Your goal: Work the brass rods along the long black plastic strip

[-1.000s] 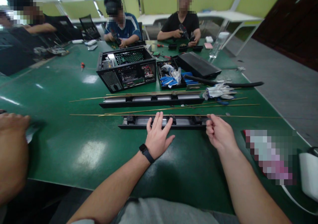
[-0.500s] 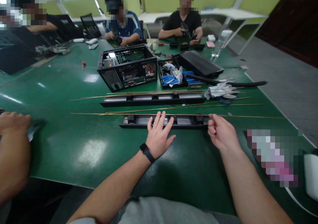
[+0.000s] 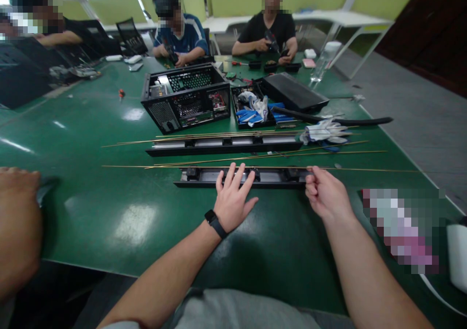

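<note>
My left hand [image 3: 233,195], with a black watch on its wrist, lies with fingers spread across the middle of a dark channel-shaped rail [image 3: 210,178] with black blocks inside. Its fingertips reach a thin brass-coloured rod [image 3: 175,167] running along the rail's far edge. At the rail's right end, my right hand [image 3: 324,190] is closed with thumb and forefinger pinched on that rod, which sticks out to the right beyond it. Behind them lies a second, similar rail [image 3: 207,150] with several thin rods [image 3: 204,136] along it. More thin rods [image 3: 211,159] lie between the two rails.
An open computer case [image 3: 186,100] stands behind the rails. Beside it are a tray of blue and white gloves [image 3: 255,109], a black panel [image 3: 294,93], a black tube [image 3: 361,121] and another glove [image 3: 324,132]. A neighbour's arm [image 3: 18,222] rests at left. Two people work opposite.
Both of my hands stay in almost the same place. The neighbour's hand at left has shifted slightly left. The rails and rods look unchanged.
</note>
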A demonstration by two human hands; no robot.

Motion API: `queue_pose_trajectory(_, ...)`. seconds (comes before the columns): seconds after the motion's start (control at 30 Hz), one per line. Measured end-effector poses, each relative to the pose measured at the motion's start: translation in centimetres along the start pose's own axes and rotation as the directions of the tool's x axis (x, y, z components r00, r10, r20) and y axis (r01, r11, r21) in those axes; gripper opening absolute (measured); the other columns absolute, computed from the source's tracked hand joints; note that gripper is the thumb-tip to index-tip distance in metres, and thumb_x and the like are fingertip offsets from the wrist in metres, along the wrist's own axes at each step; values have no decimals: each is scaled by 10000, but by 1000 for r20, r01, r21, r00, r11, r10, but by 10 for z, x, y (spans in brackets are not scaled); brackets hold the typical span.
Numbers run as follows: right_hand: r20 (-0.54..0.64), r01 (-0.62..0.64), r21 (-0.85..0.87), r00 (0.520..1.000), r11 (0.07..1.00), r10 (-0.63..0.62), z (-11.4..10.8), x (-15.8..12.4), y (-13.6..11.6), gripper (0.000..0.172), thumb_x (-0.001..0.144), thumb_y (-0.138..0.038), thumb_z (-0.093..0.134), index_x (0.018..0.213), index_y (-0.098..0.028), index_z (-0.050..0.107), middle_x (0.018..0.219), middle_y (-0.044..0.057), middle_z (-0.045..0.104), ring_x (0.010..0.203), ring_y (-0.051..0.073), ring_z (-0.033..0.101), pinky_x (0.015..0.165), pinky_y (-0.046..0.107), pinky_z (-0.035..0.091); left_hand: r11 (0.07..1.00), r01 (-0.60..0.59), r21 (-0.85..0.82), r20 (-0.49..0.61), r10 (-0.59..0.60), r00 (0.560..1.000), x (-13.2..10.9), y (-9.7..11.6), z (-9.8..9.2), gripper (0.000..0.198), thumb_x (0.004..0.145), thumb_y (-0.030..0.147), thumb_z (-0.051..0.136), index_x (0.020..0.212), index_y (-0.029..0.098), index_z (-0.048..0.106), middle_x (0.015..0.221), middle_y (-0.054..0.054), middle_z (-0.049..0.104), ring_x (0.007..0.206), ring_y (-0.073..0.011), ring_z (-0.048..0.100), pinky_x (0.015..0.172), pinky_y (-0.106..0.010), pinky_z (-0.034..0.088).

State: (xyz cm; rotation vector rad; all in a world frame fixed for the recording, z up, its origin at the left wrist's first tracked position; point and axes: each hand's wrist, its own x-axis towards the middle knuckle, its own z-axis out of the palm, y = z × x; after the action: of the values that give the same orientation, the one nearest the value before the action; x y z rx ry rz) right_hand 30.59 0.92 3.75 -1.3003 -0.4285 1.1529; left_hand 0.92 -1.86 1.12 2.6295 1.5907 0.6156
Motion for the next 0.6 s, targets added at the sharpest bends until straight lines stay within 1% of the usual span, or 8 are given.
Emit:
queue_pose_trajectory(0.1, -54, -16, -4, 998, 1000, 16, 5, -4, -3, 300, 1084, -344, 956, 988, -251, 687, 669, -64, 643, 403, 67, 450, 336, 130, 294, 1000, 3, 4, 7, -3, 1000, 0, 0, 0, 771, 1127, 413, 888, 1858, 300, 669, 2013, -199, 511, 1912, -494, 426, 1499, -774, 416)
queue_pose_trajectory(0.17, -74, -25, -1, 997, 1000, 25, 8, -7, -6, 245, 1126, -289, 890, 980, -238, 700, 667, -60, 642, 405, 62, 447, 341, 129, 300, 1000, 6, 6, 9, -6, 1000, 1, 0, 0, 773, 1127, 413, 887, 1860, 305, 667, 2013, -193, 514, 1915, -491, 420, 1506, -773, 407)
queue_pose_trajectory(0.23, -88, -30, -1, 996, 1000, 30, 11, -9, -8, 227, 1149, -256, 844, 971, -230, 706, 666, -56, 643, 403, 62, 441, 337, 133, 297, 1000, 6, 4, 8, -6, 1000, 1, 1, -1, 768, 1130, 412, 886, 1858, 302, 668, 2010, -195, 520, 1913, -490, 425, 1504, -773, 411)
queue_pose_trajectory(0.43, -83, -25, -8, 996, 1000, 24, 11, -8, -8, 257, 1123, -304, 896, 982, -236, 692, 669, -62, 646, 394, 63, 444, 329, 132, 281, 1000, 4, 9, 16, -4, 1000, 2, 1, -2, 773, 1129, 431, 898, 1856, 304, 668, 2009, -194, 523, 1910, -497, 428, 1498, -779, 420)
queue_pose_trajectory(0.6, -90, -38, -3, 995, 999, 38, 9, -5, -7, 238, 1162, -319, 855, 1001, -230, 703, 676, -60, 640, 390, 66, 445, 317, 142, 268, 999, 3, 38, 20, -4, 1000, 2, 1, -1, 796, 1121, 438, 907, 1866, 316, 653, 2015, -177, 522, 1912, -494, 424, 1505, -758, 421)
